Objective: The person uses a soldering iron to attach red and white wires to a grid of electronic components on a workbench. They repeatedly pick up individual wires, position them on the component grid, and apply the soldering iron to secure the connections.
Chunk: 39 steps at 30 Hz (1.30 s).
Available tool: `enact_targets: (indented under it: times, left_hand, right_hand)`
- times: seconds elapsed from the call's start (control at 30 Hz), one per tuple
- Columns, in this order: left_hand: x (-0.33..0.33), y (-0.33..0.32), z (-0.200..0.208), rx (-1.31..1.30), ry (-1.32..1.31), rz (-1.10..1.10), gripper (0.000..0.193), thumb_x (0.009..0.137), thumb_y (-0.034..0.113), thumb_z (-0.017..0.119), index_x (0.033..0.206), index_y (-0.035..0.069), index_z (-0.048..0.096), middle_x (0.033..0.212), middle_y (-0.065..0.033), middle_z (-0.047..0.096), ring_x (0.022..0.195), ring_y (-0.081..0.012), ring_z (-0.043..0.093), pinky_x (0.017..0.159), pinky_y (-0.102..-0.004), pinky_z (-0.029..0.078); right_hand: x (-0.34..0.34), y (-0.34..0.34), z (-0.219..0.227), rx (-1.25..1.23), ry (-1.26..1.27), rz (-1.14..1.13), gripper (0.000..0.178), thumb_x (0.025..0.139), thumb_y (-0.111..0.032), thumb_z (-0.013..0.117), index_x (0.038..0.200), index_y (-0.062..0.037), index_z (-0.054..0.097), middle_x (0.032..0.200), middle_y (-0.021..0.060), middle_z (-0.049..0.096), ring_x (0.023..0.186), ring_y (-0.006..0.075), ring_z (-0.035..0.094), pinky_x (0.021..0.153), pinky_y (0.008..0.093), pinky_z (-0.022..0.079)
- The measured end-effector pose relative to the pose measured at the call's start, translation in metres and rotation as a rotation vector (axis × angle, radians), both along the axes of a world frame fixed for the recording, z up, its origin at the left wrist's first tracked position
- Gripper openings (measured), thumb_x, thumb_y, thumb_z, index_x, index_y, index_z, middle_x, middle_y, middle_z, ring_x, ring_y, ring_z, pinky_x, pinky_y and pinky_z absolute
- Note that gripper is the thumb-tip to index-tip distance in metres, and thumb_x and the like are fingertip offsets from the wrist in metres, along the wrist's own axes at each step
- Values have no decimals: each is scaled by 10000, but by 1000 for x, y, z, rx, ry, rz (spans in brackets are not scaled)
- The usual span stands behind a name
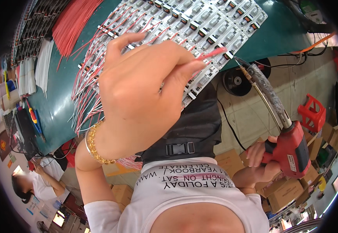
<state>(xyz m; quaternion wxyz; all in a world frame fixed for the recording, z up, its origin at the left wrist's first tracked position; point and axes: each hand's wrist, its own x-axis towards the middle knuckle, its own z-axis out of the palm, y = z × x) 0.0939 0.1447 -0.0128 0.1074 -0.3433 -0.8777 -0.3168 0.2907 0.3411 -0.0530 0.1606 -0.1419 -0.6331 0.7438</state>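
A panel of small white circuit boards [237,21] lies on the green tabletop, with rows of black and orange parts on it. Many thin red and white wires [86,99] trail off its left part. Over the panel hangs my left hand [141,87], thumb and forefinger pinched on a red wire [214,53] whose end points right. My right hand [259,158] is wrapped round the handle of a red and black soldering gun [293,153]. Its long metal tip reaches up to the panel's right edge, close to the red wire's end; whether they touch I cannot tell.
A bundle of red wires [74,27] and bundles of white wires [44,68] lie left, beside stacked board panels [37,29]. A screwdriver [33,116] rests near the left edge. Right are a black reel [235,81], red stool [312,112] and cardboard boxes [287,194]. Another person [44,180] sits lower left.
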Motion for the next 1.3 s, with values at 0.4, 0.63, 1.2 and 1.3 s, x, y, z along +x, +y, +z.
enact_targets:
  times: [0.4, 0.63, 1.2, 1.3]
  left_hand:
    - [16, 12, -23, 18, -71, 11, 110, 693, 47, 698, 672, 70, 593, 603, -13, 521, 585, -179, 476, 723, -315, 344]
    - [19, 11, -27, -2, -47, -8, 112, 690, 40, 694, 672, 69, 588, 610, -14, 525, 592, -181, 480, 721, -315, 342]
    - [25, 6, -36, -13, -23, -22, 111, 687, 41, 689, 675, 79, 585, 614, -8, 531, 590, -194, 477, 706, -323, 342]
    - [26, 5, -33, -44, -35, -38, 102, 681, 30, 685, 676, 75, 593, 623, -13, 554, 607, -193, 493, 703, -332, 363]
  right_hand:
    - [16, -6, -5, 19, -117, -75, 727, 793, -565, 537, 1136, 56, 378, 453, 0, 437, 372, 117, 415, 419, 248, 369]
    - [14, -8, -8, 94, -111, -12, 627, 804, -519, 555, 1055, 41, 427, 460, 6, 433, 372, 120, 418, 411, 253, 370]
    - [13, -11, -17, 121, 19, 35, 743, 821, -539, 517, 1178, 99, 384, 458, 5, 429, 361, 104, 390, 408, 240, 362]
    - [7, -10, -17, 101, 48, 35, 741, 828, -534, 509, 1188, 101, 377, 456, 2, 423, 363, 104, 397, 413, 241, 367]
